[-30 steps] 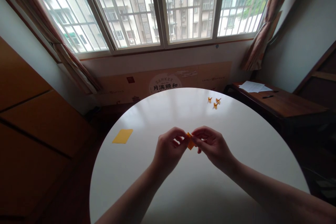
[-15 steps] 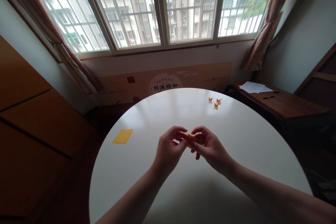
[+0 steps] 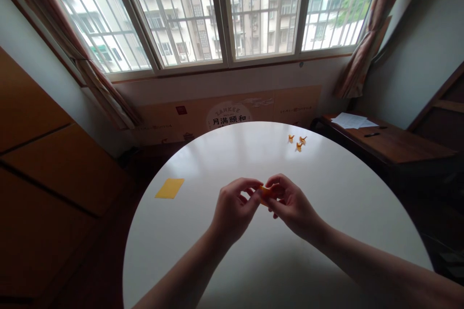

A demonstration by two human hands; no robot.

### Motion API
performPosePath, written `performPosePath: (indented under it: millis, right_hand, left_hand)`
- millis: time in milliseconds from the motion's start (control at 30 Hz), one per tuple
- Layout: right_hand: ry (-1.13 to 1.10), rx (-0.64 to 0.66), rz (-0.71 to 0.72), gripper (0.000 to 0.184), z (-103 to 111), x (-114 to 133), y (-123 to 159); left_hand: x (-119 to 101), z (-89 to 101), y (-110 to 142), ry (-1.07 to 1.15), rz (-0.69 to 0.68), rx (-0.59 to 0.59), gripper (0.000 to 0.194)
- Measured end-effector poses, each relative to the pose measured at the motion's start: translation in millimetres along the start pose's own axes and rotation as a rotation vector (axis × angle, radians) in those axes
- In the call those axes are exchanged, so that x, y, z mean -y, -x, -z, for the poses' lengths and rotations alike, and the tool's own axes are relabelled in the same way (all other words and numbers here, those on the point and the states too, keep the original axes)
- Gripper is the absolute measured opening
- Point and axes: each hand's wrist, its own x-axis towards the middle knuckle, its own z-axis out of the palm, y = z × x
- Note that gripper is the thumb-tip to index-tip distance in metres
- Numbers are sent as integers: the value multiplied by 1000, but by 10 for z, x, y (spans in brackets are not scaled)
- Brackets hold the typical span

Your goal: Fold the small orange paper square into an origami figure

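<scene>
A small piece of folded orange-yellow paper (image 3: 266, 191) is held between both hands above the table, partly covered by fingers. My left hand (image 3: 237, 205) pinches its left side with thumb and forefinger. From the right, my right hand (image 3: 291, 203) closes its thumb and fingers on the other side. Away to the left, a flat yellow paper square (image 3: 170, 188) lies on the white round table (image 3: 217, 154). Three small folded orange paper birds (image 3: 298, 146) stand together near the table's far right edge.
A brown wooden desk (image 3: 406, 142) stands beyond the table on the right, with white paper sheets (image 3: 349, 120) and a dark pen-like item (image 3: 371, 134) on it. Wooden cabinets (image 3: 47, 154) are at the left. Barred windows and tied curtains line the far wall.
The left fingers have shifted slightly on the folded paper, and more of it shows between the hands. The right fingers underneath have curled in a little. The paper square and birds stay put.
</scene>
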Motion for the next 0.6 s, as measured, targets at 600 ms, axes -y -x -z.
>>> performPosePath:
  millis: [600]
  right_hand:
    - [205, -51, 155, 14, -57, 50, 45]
  left_hand:
    - [14, -42, 3, 93, 123, -46, 22]
